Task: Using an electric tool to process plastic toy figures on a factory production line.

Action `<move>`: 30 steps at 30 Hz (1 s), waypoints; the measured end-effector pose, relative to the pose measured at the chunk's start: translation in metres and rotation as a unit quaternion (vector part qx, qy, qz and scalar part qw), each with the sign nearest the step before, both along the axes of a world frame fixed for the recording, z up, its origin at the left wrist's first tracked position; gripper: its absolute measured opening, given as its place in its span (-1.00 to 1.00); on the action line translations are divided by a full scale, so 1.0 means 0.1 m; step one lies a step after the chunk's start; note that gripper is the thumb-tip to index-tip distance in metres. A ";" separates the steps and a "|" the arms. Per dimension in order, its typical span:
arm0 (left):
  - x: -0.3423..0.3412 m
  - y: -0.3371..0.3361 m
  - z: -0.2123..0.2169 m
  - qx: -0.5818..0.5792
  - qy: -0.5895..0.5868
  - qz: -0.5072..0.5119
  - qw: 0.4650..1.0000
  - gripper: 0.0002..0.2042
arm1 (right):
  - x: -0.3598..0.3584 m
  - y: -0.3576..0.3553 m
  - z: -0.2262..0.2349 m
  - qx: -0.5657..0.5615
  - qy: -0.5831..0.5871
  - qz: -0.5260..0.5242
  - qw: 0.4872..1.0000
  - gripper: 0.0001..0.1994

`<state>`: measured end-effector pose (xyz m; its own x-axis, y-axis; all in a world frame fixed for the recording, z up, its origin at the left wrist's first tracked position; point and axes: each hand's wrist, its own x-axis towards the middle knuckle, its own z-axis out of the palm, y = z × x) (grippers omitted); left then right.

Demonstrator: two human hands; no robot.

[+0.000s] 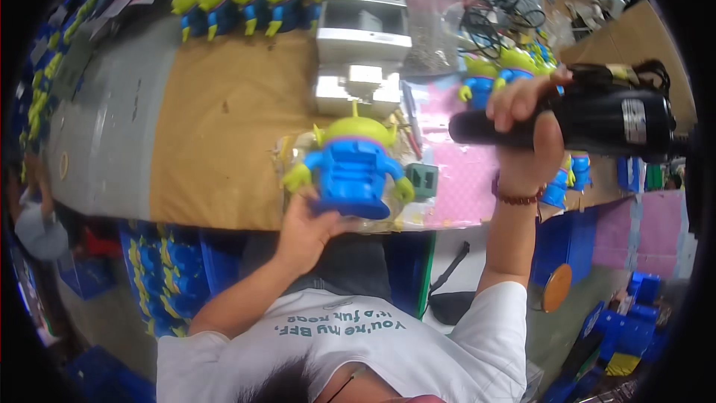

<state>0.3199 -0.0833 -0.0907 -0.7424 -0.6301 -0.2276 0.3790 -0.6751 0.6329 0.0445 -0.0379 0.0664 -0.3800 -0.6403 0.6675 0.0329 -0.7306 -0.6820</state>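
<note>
A blue and green toy alien figure (354, 168) lies on the table in front of me, an open blue cavity with ridges facing up. My left hand (309, 227) is closed on the flat blue base at its near end. Raised over the table's right side, my right hand (526, 116) wraps round a black cylindrical power tool (597, 119), which spans to the right edge of view. No working tip of the tool can be made out. Clear plastic wrap (287, 157) lies under the figure, and a small green block (423, 180) sits just right of it.
Beyond the figure stands a white-grey machine (363, 26). Several alien figures (250, 0) line the back left, and others (514, 67) stand at the right behind the tool. Black cables (488, 26) tangle nearby. A blue crate (168, 276) of figures sits below the table's front edge.
</note>
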 end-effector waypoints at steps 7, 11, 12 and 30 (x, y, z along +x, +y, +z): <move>0.63 0.03 -0.02 -0.085 -0.149 -0.024 0.985 -0.55 | 0.19 -1.10 -0.10 0.037 -0.005 -0.047 0.998 -0.70; 0.86 -0.02 0.07 -0.312 -0.263 0.024 0.913 -0.53 | 0.20 -1.41 -0.22 0.103 0.060 -0.066 0.991 -0.66; 0.87 -0.03 0.10 -0.400 -0.298 0.047 0.865 -0.54 | 0.22 -1.44 -0.24 0.122 0.073 -0.070 0.987 -0.65; -0.15 -0.18 -0.03 -0.829 -0.338 0.009 0.445 -0.56 | 0.67 -0.63 -0.09 0.162 0.024 0.061 0.985 -0.43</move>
